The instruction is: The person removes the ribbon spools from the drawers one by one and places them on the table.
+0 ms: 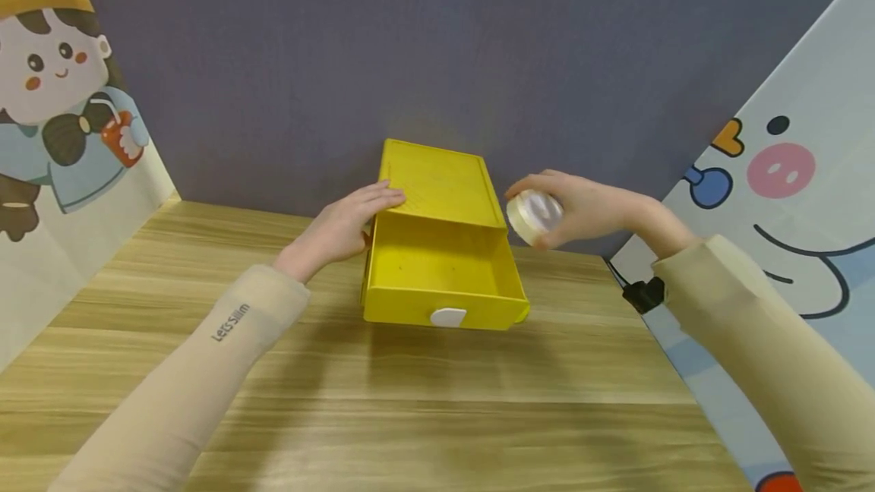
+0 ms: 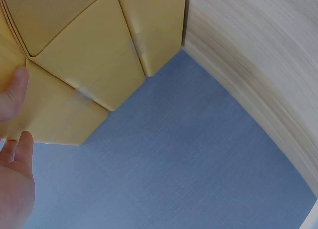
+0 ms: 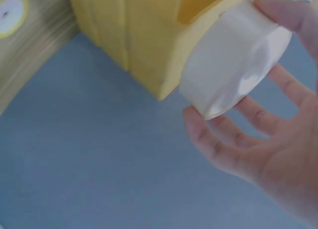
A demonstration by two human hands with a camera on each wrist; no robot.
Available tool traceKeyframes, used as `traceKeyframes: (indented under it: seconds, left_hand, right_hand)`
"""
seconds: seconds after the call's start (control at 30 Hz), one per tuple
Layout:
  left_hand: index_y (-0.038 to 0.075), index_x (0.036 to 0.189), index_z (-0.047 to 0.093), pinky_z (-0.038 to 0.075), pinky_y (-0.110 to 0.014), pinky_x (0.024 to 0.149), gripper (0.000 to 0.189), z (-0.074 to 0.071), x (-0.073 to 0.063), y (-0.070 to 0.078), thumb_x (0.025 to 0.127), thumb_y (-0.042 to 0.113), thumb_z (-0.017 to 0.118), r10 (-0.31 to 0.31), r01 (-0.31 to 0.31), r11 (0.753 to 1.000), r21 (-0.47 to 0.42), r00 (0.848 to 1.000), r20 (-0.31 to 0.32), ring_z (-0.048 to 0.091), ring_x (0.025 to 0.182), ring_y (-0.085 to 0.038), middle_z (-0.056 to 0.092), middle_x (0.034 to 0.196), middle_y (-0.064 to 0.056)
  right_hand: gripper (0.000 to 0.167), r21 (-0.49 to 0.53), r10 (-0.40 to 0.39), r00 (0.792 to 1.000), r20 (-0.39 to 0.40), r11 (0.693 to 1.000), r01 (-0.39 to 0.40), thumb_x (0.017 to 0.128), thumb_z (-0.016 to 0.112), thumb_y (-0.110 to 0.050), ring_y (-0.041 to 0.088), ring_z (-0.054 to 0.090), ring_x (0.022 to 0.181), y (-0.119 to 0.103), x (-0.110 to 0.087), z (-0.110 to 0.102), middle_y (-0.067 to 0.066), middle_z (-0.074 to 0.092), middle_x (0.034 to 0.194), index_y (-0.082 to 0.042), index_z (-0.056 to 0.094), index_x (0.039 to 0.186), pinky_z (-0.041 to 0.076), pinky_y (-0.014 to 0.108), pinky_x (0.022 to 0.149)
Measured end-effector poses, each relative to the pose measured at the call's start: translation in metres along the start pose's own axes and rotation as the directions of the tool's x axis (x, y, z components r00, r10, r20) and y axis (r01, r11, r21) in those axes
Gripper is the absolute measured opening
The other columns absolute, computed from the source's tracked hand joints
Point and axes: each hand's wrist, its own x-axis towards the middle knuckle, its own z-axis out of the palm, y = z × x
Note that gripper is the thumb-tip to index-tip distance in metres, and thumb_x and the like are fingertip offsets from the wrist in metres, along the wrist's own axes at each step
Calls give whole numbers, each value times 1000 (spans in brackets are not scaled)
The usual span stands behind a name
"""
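Note:
A yellow box (image 1: 440,181) with its yellow drawer (image 1: 403,306) pulled out stands near the wall. My left hand (image 1: 342,222) rests on the box's top left edge, its fingers lying over the top and its thumb down at the side. In the left wrist view the thumb (image 2: 17,92) touches the yellow side. To the right of the box, my right hand (image 1: 588,207) holds a white, short round cylinder (image 1: 533,215) with a shiny, translucent face. The right wrist view shows fingers and thumb around the rim of this tilted cylinder (image 3: 223,55).
A white handle tab (image 1: 448,317) is on the drawer front. The wooden table (image 1: 437,416) meets a grey-blue wall (image 1: 437,44) behind the box. Cartoon panels stand at left (image 1: 61,89) and right (image 1: 807,196). A small black object (image 1: 642,296) lies by the right panel.

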Motion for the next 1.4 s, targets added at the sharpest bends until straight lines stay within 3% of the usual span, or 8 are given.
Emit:
traceKeyframes:
  seconds: [0.23,0.4,0.63,0.83,1.03,1.2,1.4]
  left_hand:
    - [5,139,50,48,-45,102,76,-1,0,0,69,-26,50,-4,4,1000,4,1000,3,34,143,-30,47,147,-11]
    - [6,139,50,50,-44,99,76,-1,0,1,69,-26,51,-8,7,1000,10,1000,12,34,143,-30,46,148,-11]
    - [6,139,50,52,-43,95,76,-1,0,2,69,-26,50,-11,11,1000,11,1000,14,34,143,-30,47,147,-11]
    - [6,138,51,51,-43,98,76,-1,1,1,69,-26,51,-12,12,1000,15,1000,10,35,143,-30,47,147,-11]
    - [5,138,51,47,-44,102,75,0,1,0,69,-26,50,-6,6,1000,17,1000,6,35,142,-30,48,146,-11]
    - [4,137,51,45,-44,105,75,-1,1,2,69,-26,51,0,0,1000,16,1000,-1,36,142,-30,48,146,-11]
    - [5,138,51,46,-44,104,76,-1,1,2,69,-26,50,-8,8,1000,12,1000,5,35,143,-30,47,147,-11]
  right_hand:
    - [65,77,120,993,5,990,-120,77,75,-20,30,47,102,29,-6,7,14,47,128,-22,48,136,47,37,75]
    - [66,114,155,987,35,981,-158,78,74,-21,31,45,103,51,-9,23,17,45,129,-20,46,137,46,36,74]
    - [69,132,140,984,106,979,-154,74,76,-22,31,45,101,74,-11,65,20,46,128,-13,47,136,44,34,73]
    - [74,137,50,989,138,988,-69,70,76,-20,37,46,116,84,-8,107,24,48,138,-2,48,135,43,51,90]
    - [70,175,89,983,163,978,-118,66,78,-18,29,46,98,87,-7,135,19,54,116,-6,51,130,42,37,75]
    - [77,175,81,986,145,979,-106,61,78,-15,29,50,102,89,-5,153,14,60,117,-11,51,133,44,47,85]
    - [63,220,102,983,154,966,-135,57,80,-16,22,45,92,90,-6,178,8,56,98,-8,61,117,39,31,76]
